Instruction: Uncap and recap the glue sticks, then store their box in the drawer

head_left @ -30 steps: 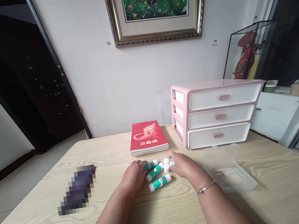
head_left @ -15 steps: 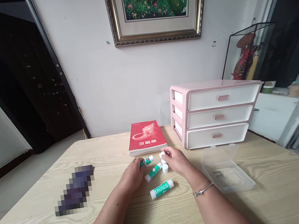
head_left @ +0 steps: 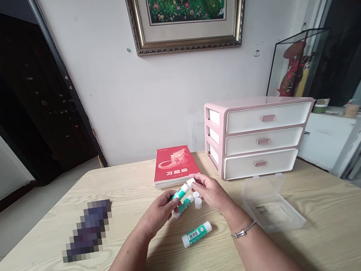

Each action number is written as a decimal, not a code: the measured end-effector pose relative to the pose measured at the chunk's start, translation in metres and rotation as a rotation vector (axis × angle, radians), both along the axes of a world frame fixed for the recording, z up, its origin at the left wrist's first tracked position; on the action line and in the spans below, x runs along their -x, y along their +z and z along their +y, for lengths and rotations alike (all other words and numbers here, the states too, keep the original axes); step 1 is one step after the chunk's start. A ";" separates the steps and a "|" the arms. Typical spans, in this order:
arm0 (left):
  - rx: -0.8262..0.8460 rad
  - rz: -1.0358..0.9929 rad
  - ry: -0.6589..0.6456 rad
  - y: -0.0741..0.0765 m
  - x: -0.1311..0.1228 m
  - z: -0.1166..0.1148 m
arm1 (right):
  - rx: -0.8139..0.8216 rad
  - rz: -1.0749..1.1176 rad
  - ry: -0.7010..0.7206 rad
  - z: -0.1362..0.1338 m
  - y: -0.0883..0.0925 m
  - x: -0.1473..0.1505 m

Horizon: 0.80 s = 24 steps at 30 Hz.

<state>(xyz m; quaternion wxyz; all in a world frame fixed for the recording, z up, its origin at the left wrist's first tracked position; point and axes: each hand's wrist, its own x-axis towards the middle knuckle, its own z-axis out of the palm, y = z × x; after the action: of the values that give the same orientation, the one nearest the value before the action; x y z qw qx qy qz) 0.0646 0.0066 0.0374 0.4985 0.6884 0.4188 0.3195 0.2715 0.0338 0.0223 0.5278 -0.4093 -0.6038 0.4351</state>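
Observation:
My left hand (head_left: 162, 208) is closed around a green and white glue stick (head_left: 181, 192), tilted up toward the right. In my right hand (head_left: 211, 192) a white cap (head_left: 191, 182) is pinched at the upper end of that stick; whether it is seated on it I cannot tell. Just below lies a second glue stick (head_left: 184, 206), partly hidden by my left fingers. Beside it, two loose white caps (head_left: 198, 202) rest on the table. Closer to me lies another glue stick (head_left: 197, 234) with its label up.
A red book (head_left: 175, 165) lies behind my hands. On the right are a pink and white drawer unit (head_left: 263, 141) and an open clear plastic box (head_left: 277, 214). A blurred dark item (head_left: 88, 231) lies on the wooden table (head_left: 132, 179) to the left.
My left hand has raised the glue stick, and my right hand has brought the cap left to its end. The nearest glue stick has rolled slightly, showing a barcode.

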 end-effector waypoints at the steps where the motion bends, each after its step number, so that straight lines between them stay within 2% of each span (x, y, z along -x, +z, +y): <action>1: 0.007 -0.005 -0.003 0.000 0.001 0.001 | -0.009 -0.009 0.006 0.000 0.000 0.000; 12: 0.040 -0.037 -0.055 0.000 0.005 0.002 | -0.079 -0.086 0.048 -0.007 0.004 0.003; 19: -0.026 0.106 -0.075 0.003 0.007 -0.001 | -0.086 -0.140 0.089 -0.009 0.001 0.006; 24: -0.058 0.112 -0.100 -0.001 0.008 0.000 | -0.058 -0.146 0.117 -0.011 0.000 0.009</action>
<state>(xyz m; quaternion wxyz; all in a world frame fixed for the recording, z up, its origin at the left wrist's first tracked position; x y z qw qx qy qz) 0.0569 0.0063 0.0365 0.4693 0.7395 0.4019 0.2671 0.2627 0.0231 0.0221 0.4676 -0.3885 -0.6759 0.4167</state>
